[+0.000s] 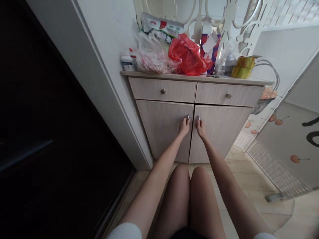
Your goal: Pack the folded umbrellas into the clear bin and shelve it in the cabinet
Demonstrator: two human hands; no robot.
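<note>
Head view: left hand (184,127) fingers pinching left door knob (188,117), right hand (200,128) fingers pinching right door knob (198,117), below red bag (188,55).

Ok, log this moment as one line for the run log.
left hand: shut on left knob | right hand: shut on right knob | doors: closed | drawers: closed | bags on top

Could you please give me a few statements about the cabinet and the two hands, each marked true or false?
1. The left hand grips the left door knob. True.
2. The right hand rests on the floor. False: it is at the right door knob.
3. Both cabinet doors stand wide open. False: they are shut.
4. A red plastic bag lies on the cabinet top. True.
5. The drawers have no knobs. False: each has one.
</note>
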